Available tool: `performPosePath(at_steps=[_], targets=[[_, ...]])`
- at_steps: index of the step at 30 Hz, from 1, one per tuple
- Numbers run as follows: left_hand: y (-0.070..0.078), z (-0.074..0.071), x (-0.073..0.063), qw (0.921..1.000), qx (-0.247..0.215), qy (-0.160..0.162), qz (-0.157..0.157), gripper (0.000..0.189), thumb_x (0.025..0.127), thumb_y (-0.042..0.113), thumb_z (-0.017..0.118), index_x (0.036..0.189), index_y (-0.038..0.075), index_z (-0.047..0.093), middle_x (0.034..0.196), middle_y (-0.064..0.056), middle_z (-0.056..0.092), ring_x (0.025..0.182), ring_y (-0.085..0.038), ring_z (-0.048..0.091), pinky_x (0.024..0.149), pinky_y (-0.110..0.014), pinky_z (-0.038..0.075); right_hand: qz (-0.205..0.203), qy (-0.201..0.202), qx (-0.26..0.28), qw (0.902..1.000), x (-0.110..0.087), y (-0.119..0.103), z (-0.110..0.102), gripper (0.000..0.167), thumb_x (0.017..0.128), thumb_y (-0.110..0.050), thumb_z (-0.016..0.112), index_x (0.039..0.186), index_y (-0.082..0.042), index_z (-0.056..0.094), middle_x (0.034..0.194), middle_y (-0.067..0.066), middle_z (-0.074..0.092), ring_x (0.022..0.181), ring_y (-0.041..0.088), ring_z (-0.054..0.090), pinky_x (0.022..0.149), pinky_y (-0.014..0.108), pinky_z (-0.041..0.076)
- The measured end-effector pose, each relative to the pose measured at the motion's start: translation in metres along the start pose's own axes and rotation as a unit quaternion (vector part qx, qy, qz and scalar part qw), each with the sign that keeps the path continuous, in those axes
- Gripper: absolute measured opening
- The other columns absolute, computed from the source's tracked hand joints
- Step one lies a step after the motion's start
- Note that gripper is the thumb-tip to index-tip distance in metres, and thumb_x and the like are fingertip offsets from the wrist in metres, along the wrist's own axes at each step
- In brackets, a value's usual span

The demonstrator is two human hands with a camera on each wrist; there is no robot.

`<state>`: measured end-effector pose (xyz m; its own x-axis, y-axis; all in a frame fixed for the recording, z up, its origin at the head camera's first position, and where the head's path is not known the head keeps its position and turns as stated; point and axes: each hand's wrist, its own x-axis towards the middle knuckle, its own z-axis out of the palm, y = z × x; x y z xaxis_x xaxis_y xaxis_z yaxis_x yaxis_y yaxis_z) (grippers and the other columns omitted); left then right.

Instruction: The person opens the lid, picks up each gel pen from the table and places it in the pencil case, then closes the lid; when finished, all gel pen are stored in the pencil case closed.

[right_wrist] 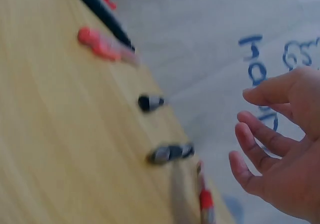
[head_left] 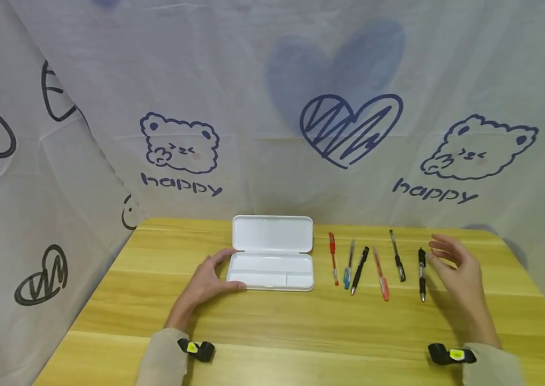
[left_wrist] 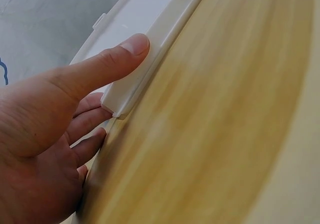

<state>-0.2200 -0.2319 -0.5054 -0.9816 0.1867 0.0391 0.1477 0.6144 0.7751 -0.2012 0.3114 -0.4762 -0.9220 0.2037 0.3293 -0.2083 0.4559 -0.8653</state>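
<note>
A white pencil case (head_left: 270, 281) lies on the table with its lid (head_left: 272, 234) tipped back, showing a divided tray inside. My left hand (head_left: 211, 279) holds its left end, thumb at the front edge and fingers towards the hinge. In the left wrist view the left thumb (left_wrist: 135, 44) lies over the rim of the case. My right hand (head_left: 458, 268) hovers beside a black pen (head_left: 422, 274), its fingers loosely bent with nothing between them. The right wrist view shows the right hand (right_wrist: 285, 149) apart from the blurred pens.
Between case and right hand lie a red pen (head_left: 333, 260), a blue-capped pen (head_left: 349, 265), a black pen (head_left: 360, 271), a pink-capped pen (head_left: 381, 273) and another black pen (head_left: 397, 256). A red pen (right_wrist: 206, 206) shows low in the right wrist view. A printed cloth (head_left: 263, 161) hangs behind the table.
</note>
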Motion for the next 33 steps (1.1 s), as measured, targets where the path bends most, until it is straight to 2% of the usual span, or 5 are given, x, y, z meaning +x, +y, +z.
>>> performPosePath(at_steps=[4,8,12,24,33], targets=[[0.0,0.0,-0.001,1.0,0.004,0.001,-0.001,0.088,0.071,0.039,0.095,0.147,0.019,0.055,0.155,-0.014,0.048,0.146,-0.048,0.031,0.117,-0.067,0.025,0.056,0.03,-0.026,0.9976,-0.003,0.01,-0.006,0.046,0.096,-0.007,0.072,0.14,-0.002,0.058,0.108,-0.017,0.064,0.091,-0.005,0.059,0.077,0.005,0.048],[0.0,0.0,-0.001,1.0,0.007,0.001,0.0,0.089,0.071,0.04,0.095,0.148,0.019,0.054,0.156,-0.015,0.047,0.147,-0.05,0.029,0.117,-0.068,0.024,0.109,0.03,-0.063,0.9916,-0.007,0.02,-0.01,0.052,0.095,-0.01,0.072,0.142,0.003,0.053,0.115,0.008,0.065,0.086,-0.01,0.054,0.073,0.004,0.047],[0.0,0.0,-0.002,1.0,0.003,0.001,-0.005,0.09,0.071,0.039,0.095,0.148,0.018,0.053,0.156,-0.015,0.047,0.147,-0.049,0.029,0.117,-0.067,0.024,0.126,0.007,-0.104,0.9865,-0.01,0.03,-0.014,0.055,0.094,-0.008,0.072,0.143,0.005,0.051,0.123,0.025,0.061,0.082,-0.012,0.05,0.07,0.005,0.044],[0.0,-0.001,-0.001,1.0,0.005,0.0,-0.003,0.09,0.071,0.04,0.095,0.149,0.019,0.053,0.157,-0.016,0.045,0.148,-0.05,0.026,0.118,-0.068,0.021,0.124,0.01,-0.178,0.9761,-0.009,0.037,-0.016,0.03,0.09,-0.002,0.071,0.117,0.009,0.069,0.095,0.018,0.072,0.067,-0.011,0.05,0.059,0.009,0.044],[0.001,0.0,0.001,0.9999,0.014,-0.001,-0.001,0.089,0.071,0.04,0.095,0.147,0.019,0.054,0.156,-0.017,0.047,0.146,-0.051,0.03,0.116,-0.069,0.024,0.147,0.011,-0.175,0.9734,-0.009,0.032,-0.017,0.029,0.092,-0.003,0.07,0.118,0.008,0.07,0.095,0.016,0.073,0.068,-0.008,0.051,0.059,0.011,0.044]])
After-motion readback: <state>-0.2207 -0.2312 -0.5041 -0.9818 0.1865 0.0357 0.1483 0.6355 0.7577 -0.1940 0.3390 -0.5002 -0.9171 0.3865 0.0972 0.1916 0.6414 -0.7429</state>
